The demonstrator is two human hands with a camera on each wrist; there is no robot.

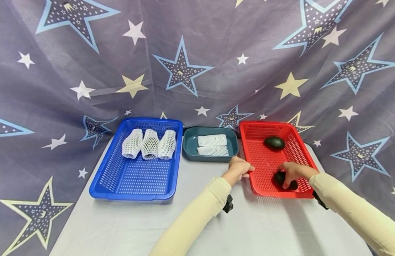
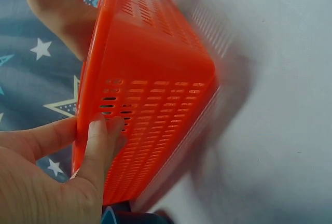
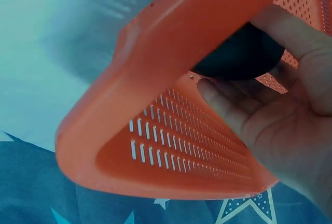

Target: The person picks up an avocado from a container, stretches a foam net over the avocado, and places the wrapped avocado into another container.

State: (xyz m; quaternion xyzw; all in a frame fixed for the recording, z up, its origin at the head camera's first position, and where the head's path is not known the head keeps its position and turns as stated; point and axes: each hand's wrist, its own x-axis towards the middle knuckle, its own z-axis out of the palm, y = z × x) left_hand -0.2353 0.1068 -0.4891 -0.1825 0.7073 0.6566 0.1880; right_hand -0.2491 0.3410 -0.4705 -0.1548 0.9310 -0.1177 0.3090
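My left hand (image 1: 238, 168) pinches the left rim of the red basket (image 1: 258, 133), its thumb against the perforated outer wall in the left wrist view. Inside that basket, near its front right corner, my right hand (image 1: 293, 172) grips a dark avocado (image 1: 282, 179) between thumb and fingers. The right wrist view shows this avocado (image 3: 241, 55) partly behind the basket's rim, with fingers curled around it. Another avocado (image 1: 274, 143) lies toward the back of the red basket, apart from both hands.
At the left stands a blue basket (image 1: 136, 195) with three bulging white foam net sleeves (image 1: 150, 144) along its back half. Between the baskets sits a teal tray (image 1: 190, 153) holding flat white foam nets (image 1: 212, 145). A star-patterned cloth (image 1: 184, 71) hangs behind the white table (image 1: 120, 224).
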